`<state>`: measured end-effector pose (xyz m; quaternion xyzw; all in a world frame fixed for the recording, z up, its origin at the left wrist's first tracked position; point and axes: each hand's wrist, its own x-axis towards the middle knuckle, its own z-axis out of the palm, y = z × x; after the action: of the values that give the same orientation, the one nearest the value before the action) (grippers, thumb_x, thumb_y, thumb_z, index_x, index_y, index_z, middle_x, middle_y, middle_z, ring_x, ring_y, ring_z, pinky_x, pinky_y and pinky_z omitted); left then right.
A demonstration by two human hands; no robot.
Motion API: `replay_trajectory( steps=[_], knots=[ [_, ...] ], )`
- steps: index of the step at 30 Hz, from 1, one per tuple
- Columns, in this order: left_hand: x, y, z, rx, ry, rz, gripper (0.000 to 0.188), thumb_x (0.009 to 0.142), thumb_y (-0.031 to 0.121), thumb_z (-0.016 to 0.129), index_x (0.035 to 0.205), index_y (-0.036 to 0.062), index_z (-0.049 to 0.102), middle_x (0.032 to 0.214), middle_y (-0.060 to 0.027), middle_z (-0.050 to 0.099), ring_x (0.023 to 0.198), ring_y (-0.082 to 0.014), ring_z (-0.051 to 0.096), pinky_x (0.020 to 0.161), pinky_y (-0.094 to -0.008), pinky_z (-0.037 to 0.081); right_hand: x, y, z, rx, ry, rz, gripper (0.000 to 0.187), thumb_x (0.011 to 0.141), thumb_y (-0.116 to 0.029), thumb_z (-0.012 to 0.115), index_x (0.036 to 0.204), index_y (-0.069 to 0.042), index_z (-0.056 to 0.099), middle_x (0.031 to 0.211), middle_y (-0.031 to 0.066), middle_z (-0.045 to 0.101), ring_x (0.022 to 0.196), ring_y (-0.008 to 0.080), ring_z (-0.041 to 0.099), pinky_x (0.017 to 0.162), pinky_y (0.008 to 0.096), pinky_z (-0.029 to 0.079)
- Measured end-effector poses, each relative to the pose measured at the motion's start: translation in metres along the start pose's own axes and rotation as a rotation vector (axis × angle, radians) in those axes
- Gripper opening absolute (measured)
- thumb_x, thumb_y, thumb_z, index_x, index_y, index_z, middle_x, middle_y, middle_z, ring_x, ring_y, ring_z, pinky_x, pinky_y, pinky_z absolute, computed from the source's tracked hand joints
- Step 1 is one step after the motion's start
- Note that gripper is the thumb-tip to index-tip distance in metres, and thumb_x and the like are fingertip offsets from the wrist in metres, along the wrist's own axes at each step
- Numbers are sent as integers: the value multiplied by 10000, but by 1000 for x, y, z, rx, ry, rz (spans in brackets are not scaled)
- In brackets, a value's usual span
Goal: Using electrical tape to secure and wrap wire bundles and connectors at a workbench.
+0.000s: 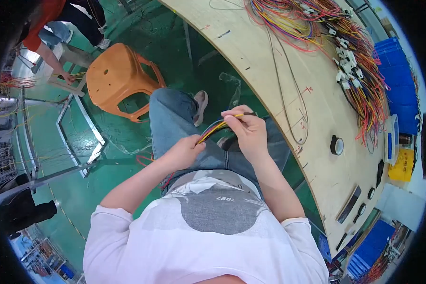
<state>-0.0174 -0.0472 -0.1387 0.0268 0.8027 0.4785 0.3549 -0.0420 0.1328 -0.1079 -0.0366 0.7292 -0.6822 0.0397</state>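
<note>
Over my lap a thin bundle of wires (214, 129), with yellow, red and dark strands, stretches between my hands. My left hand (187, 150) is closed around its lower part. Higher and to the right, my right hand (247, 131) pinches the other end between thumb and fingers. A small dark piece shows at those fingertips, too small to make out. Below my left forearm, loose red wire ends (144, 160) stick out on the left.
The curved wooden table (270, 85) on my right bears heaped wire harnesses (352, 71) with white connectors and a black tape roll (336, 145). Blue bins (395, 80) stand beyond it. An orange stool (111, 78) is ahead left, near another person's hand (67, 77). A metal frame (83, 137) stands left.
</note>
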Motion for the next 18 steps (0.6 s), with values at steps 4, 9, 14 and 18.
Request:
replay_trajectory(
  steps=[4,9,14,18],
  knots=[
    [33,-17,28,342,17,53,195,803,208,504,818,14,485,690,-134,524,661,-330,513,591,-382,400,-13,-2,3,224,-56,113,169,845,-75,474,810,33,599,640,34,548,643,111,536,644,227,442],
    [4,42,-18,360,12,357,513,751,200,576,1146,-56,373,1155,-223,410,1088,-321,406,913,-368,328,-11,-15,-4,-132,-126,56,108,797,-68,530,810,22,588,697,99,587,613,169,564,536,273,434],
    [-38,89,-46,-519,-2,267,626,846,302,473,1317,23,169,1270,-171,355,1172,-227,355,950,-329,271,-7,-47,-5,-598,-217,-257,140,695,-88,604,823,-55,558,633,71,507,577,233,529,501,335,425],
    [-46,97,-50,-923,-80,76,527,889,273,381,1311,28,182,1234,-194,394,1123,-237,416,944,-323,299,-2,-57,-6,-757,-176,-405,191,648,-86,601,828,-38,557,603,42,457,544,189,502,464,291,409]
  ],
)
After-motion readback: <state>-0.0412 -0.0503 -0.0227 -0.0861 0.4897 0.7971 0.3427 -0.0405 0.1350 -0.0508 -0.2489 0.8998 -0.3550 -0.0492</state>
